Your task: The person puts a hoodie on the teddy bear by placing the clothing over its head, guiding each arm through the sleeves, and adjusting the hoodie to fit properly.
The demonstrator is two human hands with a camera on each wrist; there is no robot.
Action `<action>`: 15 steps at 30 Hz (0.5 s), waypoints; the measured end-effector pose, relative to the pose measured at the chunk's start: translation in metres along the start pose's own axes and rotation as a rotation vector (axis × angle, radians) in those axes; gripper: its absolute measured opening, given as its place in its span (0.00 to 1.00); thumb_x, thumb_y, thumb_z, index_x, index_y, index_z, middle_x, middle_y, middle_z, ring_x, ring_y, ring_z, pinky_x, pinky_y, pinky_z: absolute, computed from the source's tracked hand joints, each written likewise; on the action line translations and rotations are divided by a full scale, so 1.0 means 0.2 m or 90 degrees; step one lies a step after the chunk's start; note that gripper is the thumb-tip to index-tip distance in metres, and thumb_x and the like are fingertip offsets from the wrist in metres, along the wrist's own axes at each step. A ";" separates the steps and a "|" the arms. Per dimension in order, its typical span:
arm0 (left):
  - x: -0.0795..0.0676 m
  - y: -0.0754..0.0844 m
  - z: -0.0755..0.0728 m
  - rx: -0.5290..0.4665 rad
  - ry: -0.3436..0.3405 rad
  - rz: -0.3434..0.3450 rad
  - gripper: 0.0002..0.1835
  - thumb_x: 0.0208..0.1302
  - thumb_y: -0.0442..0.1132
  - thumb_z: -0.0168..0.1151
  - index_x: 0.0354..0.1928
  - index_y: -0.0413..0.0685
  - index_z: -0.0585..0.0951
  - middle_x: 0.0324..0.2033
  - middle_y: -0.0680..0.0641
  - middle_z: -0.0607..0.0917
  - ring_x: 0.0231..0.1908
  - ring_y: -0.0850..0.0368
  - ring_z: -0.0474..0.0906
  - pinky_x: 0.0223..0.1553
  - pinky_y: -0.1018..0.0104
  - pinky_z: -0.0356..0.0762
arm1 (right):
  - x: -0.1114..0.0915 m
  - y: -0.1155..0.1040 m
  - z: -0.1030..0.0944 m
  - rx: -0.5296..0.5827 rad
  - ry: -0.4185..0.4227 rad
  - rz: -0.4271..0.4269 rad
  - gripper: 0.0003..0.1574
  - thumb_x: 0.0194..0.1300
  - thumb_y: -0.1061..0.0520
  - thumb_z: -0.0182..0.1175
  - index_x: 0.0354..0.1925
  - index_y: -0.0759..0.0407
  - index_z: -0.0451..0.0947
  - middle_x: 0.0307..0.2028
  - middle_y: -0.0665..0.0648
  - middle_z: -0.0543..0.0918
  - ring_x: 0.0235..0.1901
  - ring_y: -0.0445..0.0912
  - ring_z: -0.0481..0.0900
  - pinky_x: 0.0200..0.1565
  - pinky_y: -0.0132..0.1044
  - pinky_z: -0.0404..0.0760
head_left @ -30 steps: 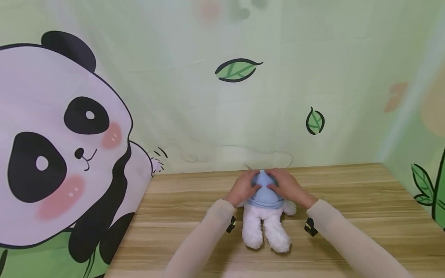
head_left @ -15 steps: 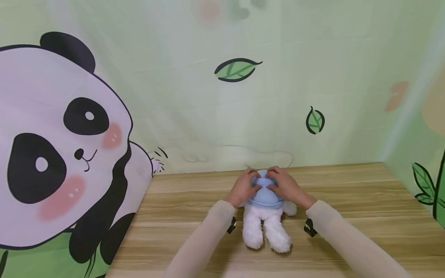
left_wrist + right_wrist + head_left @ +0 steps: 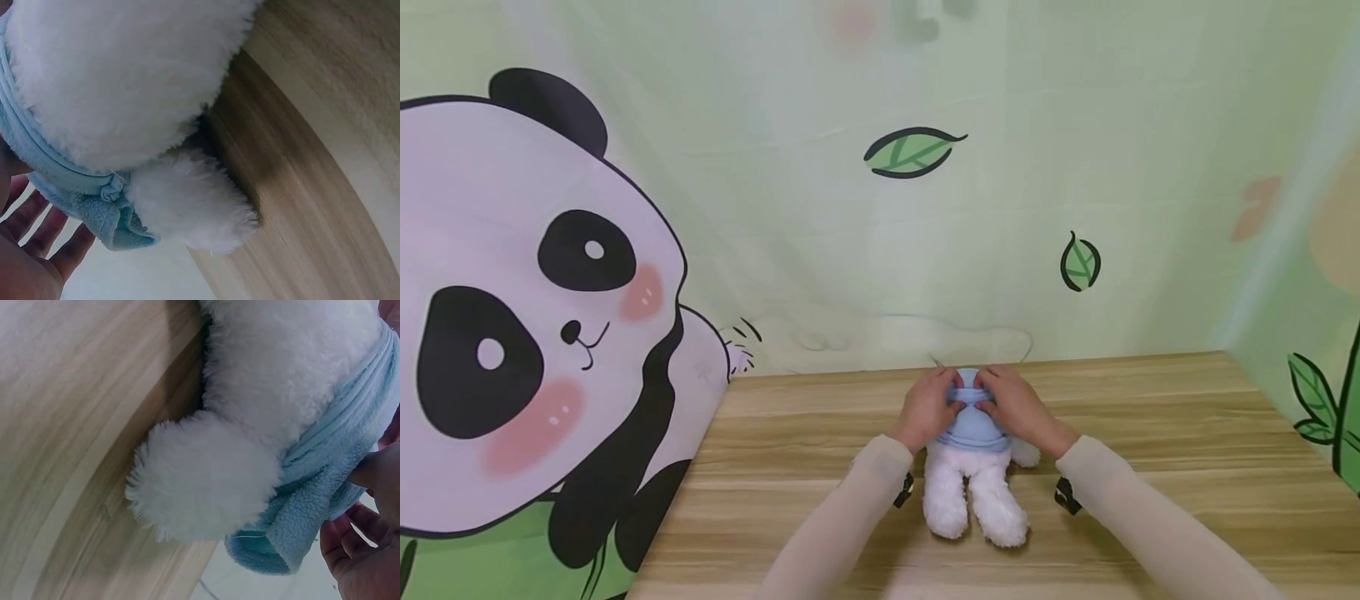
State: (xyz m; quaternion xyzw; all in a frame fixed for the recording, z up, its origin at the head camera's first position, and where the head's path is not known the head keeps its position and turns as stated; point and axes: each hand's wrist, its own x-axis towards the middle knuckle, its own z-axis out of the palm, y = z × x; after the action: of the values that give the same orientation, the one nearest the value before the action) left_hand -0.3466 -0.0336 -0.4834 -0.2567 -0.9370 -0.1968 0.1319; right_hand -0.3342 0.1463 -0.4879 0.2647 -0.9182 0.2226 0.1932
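A white fluffy plush toy lies on the table, its two legs toward me. A light-blue fleece top covers its upper body, with one fuzzy arm poking out of a sleeve in the right wrist view. My left hand pinches the upper left of the fleece; the left wrist view shows several fingers spread behind the cloth. On the other side, my right hand pinches the fleece, thumb in front and fingers behind. A raised fold runs between both thumbs. The toy's head is out of sight.
The wood-grain table ends against a pale green backdrop just beyond the hands. A large printed panda fills its left side. Black wrist devices hang below both sleeves.
Both hands' fingertips have drawn slightly back toward me, and a fold has formed across the top of the fleece. The toy's legs have barely moved.
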 end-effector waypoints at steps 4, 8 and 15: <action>-0.01 0.00 0.01 -0.011 0.001 -0.016 0.23 0.59 0.40 0.70 0.56 0.48 0.76 0.48 0.50 0.83 0.52 0.54 0.78 0.53 0.60 0.77 | -0.01 0.00 0.00 0.001 0.003 0.008 0.19 0.56 0.63 0.70 0.45 0.64 0.75 0.46 0.63 0.82 0.52 0.59 0.77 0.55 0.53 0.75; -0.01 0.00 0.01 -0.004 -0.004 -0.020 0.25 0.61 0.41 0.69 0.60 0.46 0.77 0.55 0.47 0.82 0.58 0.52 0.76 0.59 0.59 0.75 | -0.01 0.00 0.00 -0.009 0.006 0.009 0.25 0.57 0.62 0.70 0.52 0.67 0.76 0.49 0.65 0.82 0.53 0.60 0.77 0.57 0.54 0.75; -0.02 0.00 0.01 0.019 0.007 0.000 0.16 0.60 0.41 0.70 0.51 0.50 0.83 0.52 0.49 0.83 0.56 0.53 0.78 0.57 0.61 0.76 | -0.02 0.00 0.02 -0.011 0.020 0.001 0.19 0.55 0.63 0.71 0.46 0.66 0.79 0.44 0.63 0.82 0.51 0.59 0.77 0.55 0.53 0.76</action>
State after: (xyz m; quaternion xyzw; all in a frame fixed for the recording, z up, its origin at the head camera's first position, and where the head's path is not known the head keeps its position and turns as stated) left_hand -0.3440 -0.0336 -0.4861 -0.2536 -0.9392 -0.1840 0.1407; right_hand -0.3323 0.1458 -0.4926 0.2587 -0.9171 0.2189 0.2100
